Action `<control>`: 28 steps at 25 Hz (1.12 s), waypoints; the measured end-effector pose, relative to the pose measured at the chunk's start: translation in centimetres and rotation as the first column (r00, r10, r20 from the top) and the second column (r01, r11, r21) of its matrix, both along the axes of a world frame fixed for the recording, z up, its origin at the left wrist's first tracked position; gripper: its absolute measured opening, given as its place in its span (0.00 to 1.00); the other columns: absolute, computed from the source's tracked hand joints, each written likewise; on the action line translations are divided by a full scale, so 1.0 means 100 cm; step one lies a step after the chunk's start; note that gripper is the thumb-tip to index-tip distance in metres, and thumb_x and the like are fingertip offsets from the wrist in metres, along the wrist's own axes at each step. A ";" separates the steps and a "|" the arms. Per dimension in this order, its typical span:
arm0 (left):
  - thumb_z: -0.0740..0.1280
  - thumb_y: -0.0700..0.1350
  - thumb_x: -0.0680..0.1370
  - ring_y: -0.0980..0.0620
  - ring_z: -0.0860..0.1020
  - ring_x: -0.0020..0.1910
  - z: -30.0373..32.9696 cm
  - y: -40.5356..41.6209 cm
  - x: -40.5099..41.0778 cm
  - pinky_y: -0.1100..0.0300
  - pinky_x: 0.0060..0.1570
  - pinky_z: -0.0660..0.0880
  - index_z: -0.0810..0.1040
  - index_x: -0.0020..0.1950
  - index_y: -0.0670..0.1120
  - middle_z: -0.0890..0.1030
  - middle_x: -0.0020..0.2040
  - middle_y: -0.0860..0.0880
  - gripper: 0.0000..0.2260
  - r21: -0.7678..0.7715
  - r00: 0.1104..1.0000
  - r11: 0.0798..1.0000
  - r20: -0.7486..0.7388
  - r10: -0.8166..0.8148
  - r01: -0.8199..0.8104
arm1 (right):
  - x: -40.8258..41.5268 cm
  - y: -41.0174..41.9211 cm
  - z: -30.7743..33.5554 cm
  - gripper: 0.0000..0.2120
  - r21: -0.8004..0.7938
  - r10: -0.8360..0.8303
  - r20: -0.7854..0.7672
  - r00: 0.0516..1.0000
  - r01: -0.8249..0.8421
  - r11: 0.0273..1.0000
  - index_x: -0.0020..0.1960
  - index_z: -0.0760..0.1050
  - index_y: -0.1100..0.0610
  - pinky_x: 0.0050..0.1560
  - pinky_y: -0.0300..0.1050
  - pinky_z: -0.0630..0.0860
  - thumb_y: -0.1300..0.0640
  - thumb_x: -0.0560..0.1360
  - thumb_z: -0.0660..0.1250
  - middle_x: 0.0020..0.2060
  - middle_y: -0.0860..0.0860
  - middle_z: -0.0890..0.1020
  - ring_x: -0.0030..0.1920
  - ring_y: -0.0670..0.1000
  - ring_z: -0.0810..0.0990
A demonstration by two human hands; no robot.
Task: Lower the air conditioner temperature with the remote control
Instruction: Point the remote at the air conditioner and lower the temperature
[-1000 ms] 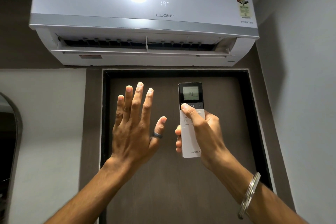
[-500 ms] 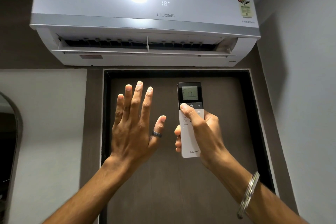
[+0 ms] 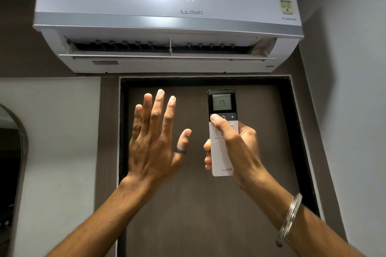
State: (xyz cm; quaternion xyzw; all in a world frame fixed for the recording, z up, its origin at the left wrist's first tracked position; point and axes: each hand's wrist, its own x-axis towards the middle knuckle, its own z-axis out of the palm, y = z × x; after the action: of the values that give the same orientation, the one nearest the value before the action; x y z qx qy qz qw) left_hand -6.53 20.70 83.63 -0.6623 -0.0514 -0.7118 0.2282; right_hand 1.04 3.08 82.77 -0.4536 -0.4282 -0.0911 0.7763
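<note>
A white wall-mounted air conditioner (image 3: pixel 167 16) hangs overhead with its flap open, and its front display reads 17. My right hand (image 3: pixel 236 152) grips a slim white and black remote control (image 3: pixel 221 106) held upright and aimed upward. My thumb rests on the button left of the power symbol, below the small screen, which shows 17. My left hand (image 3: pixel 154 140) is raised beside the remote, palm away from me, fingers spread, holding nothing. A dark ring sits on its thumb.
A dark brown door (image 3: pixel 204 204) in a black frame stands right behind my hands. A grey wall (image 3: pixel 351 110) closes in on the right. An arched mirror edge (image 3: pixel 18 152) shows at the far left.
The air conditioner display dropped from 19 to 18 to 17, and the remote screen went from 18 to 17. Both hands stayed nearly still.
</note>
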 end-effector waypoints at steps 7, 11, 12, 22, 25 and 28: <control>0.57 0.61 0.83 0.40 0.48 0.85 -0.001 -0.003 -0.001 0.44 0.84 0.46 0.60 0.83 0.44 0.55 0.85 0.41 0.33 0.012 1.000 1.000 0.005 0.010 -0.010 | 0.000 -0.003 0.003 0.16 0.013 -0.009 -0.010 1.000 0.009 1.000 0.48 0.77 0.57 0.28 0.49 0.83 0.45 0.81 0.72 0.30 0.57 0.85 0.24 0.57 0.83; 0.57 0.61 0.83 0.39 0.50 0.84 -0.002 -0.006 -0.001 0.44 0.84 0.45 0.60 0.83 0.43 0.56 0.84 0.40 0.33 0.009 1.000 1.000 -0.004 0.009 -0.009 | -0.001 -0.004 0.002 0.16 0.007 -0.013 -0.016 1.000 0.014 1.000 0.47 0.77 0.58 0.27 0.49 0.83 0.45 0.81 0.72 0.29 0.56 0.85 0.24 0.57 0.83; 0.57 0.61 0.83 0.38 0.50 0.84 -0.002 -0.006 -0.001 0.44 0.84 0.45 0.61 0.83 0.43 0.56 0.84 0.40 0.33 0.006 1.000 1.000 -0.006 0.008 -0.008 | -0.001 -0.005 0.002 0.16 0.004 -0.017 -0.018 1.000 0.017 1.000 0.47 0.77 0.58 0.27 0.49 0.83 0.45 0.81 0.72 0.28 0.56 0.85 0.23 0.57 0.83; 0.56 0.61 0.83 0.39 0.49 0.85 -0.006 -0.004 0.003 0.46 0.84 0.44 0.60 0.83 0.43 0.56 0.84 0.40 0.33 0.000 1.000 1.000 -0.013 0.001 -0.001 | -0.005 -0.005 0.004 0.16 -0.030 0.034 -0.018 0.999 -0.034 0.999 0.48 0.77 0.58 0.29 0.50 0.83 0.44 0.80 0.73 0.29 0.57 0.85 0.24 0.57 0.82; 0.57 0.61 0.83 0.39 0.49 0.85 -0.004 -0.003 0.002 0.47 0.84 0.42 0.60 0.83 0.43 0.56 0.84 0.40 0.33 0.009 1.000 1.000 -0.008 -0.001 0.001 | -0.005 -0.005 0.003 0.16 -0.031 0.026 -0.012 1.000 -0.027 0.999 0.49 0.77 0.58 0.28 0.50 0.83 0.45 0.81 0.72 0.30 0.57 0.85 0.24 0.57 0.82; 0.56 0.61 0.83 0.39 0.49 0.85 -0.004 -0.003 0.002 0.46 0.84 0.43 0.60 0.83 0.43 0.55 0.84 0.40 0.33 0.011 1.000 1.000 -0.011 -0.004 0.004 | -0.005 -0.006 0.004 0.16 -0.036 0.014 -0.007 1.000 -0.014 0.999 0.49 0.77 0.58 0.29 0.50 0.83 0.45 0.81 0.72 0.30 0.57 0.85 0.24 0.57 0.83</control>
State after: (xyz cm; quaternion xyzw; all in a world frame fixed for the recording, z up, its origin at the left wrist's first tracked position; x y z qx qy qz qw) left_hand -6.28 20.38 83.27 -0.6652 -0.0451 -0.7087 0.2307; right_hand 0.55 2.51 83.12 -0.4646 -0.4305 -0.0764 0.7700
